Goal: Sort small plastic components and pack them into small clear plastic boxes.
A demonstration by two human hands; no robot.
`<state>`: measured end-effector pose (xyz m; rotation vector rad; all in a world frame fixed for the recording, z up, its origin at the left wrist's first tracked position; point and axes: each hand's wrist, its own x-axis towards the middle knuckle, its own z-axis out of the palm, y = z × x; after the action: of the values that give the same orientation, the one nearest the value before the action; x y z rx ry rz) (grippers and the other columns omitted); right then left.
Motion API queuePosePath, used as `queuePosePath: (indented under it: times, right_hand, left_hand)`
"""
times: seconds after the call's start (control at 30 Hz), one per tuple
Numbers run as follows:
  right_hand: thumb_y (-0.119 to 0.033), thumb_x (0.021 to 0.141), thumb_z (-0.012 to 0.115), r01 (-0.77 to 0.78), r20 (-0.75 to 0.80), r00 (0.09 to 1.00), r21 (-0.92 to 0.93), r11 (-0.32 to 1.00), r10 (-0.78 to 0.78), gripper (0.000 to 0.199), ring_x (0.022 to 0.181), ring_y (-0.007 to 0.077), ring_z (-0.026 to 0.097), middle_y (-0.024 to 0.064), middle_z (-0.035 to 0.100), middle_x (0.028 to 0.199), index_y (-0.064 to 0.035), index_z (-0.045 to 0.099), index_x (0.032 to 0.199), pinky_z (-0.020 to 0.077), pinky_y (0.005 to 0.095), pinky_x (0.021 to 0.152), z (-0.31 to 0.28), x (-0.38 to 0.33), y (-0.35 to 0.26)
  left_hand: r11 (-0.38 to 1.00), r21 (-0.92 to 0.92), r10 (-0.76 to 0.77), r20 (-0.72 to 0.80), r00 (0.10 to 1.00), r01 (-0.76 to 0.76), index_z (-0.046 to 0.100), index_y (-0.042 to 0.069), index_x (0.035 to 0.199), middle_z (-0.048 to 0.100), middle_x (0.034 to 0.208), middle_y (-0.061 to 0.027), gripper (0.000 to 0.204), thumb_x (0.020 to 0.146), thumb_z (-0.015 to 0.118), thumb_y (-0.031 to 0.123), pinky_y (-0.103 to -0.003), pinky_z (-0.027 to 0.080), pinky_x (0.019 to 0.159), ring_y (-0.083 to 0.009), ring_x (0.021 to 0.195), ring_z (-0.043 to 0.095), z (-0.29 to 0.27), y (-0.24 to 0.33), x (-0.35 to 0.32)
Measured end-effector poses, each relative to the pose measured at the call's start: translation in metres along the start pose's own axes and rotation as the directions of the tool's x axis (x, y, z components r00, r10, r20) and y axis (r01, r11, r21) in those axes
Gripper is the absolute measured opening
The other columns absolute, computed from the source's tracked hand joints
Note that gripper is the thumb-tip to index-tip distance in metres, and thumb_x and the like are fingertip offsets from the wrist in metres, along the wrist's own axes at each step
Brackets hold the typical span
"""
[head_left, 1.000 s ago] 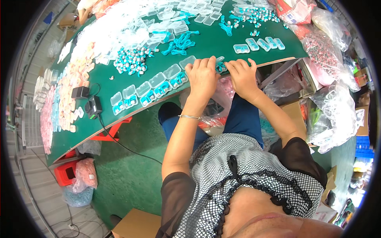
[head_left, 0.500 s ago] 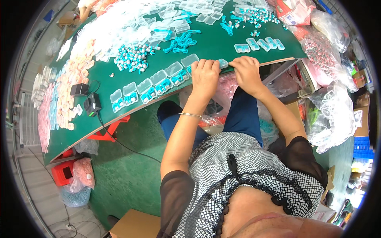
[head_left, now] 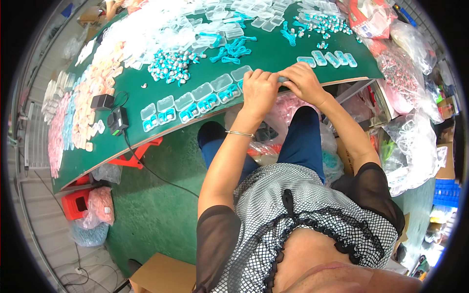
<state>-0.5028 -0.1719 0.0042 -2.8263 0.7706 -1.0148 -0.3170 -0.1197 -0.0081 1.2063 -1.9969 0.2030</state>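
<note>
Fingers of both hands pinch one small clear case (head_left: 282,78) at the table edge (head_left: 205,119); left hand (head_left: 260,90) and right hand (head_left: 304,83) meet over it, equally near; its long axis runs between them.

This looks like a small packing workshop. A long green worktop (head_left: 273,56) is covered with rows of little clear plastic cases (head_left: 195,97), heaps of teal earplugs (head_left: 168,66) and cords. To the right of the worktop, bulging plastic bags (head_left: 410,146) of stock pile up; under its left end sits a red stool (head_left: 78,202), with a cardboard box (head_left: 163,276) nearby.
</note>
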Motion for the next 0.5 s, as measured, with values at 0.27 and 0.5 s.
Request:
queuePosePath:
  times: [0.27, 0.5]
  right_hand:
    - [-0.016, 0.077, 0.066, -0.004, 0.002, 1.000, -0.389, 0.921, 0.005, 0.036, 0.110, 0.0234, 0.055, 0.0041, 0.063, 0.112, -0.0124, 0.063, 0.113, 0.0363, 0.0443, 0.094, -0.022, 0.004, 0.024]
    - [-0.019, 0.085, 0.063, -0.022, 0.137, 0.990, -0.158, 0.987, 0.044, 0.036, 0.111, 0.0262, 0.053, 0.0061, 0.062, 0.114, -0.0121, 0.059, 0.121, 0.0357, 0.0430, 0.095, 0.029, 0.054, -0.002]
  left_hand:
    - [0.954, 0.200, -0.235, 0.037, 0.971, 0.223, 0.062, 0.009, 0.113, 0.058, 0.114, -0.0082, 0.055, 0.065, 0.081, 0.029, -0.048, 0.034, 0.089, -0.0274, 0.109, 0.051, -0.057, -0.012, -0.020]
    - [0.953, 0.242, -0.208, 0.083, 0.975, 0.183, 0.066, 0.008, 0.100, 0.062, 0.102, -0.0065, 0.043, 0.065, 0.081, 0.028, -0.048, 0.034, 0.088, -0.0273, 0.104, 0.053, -0.053, -0.021, -0.023]
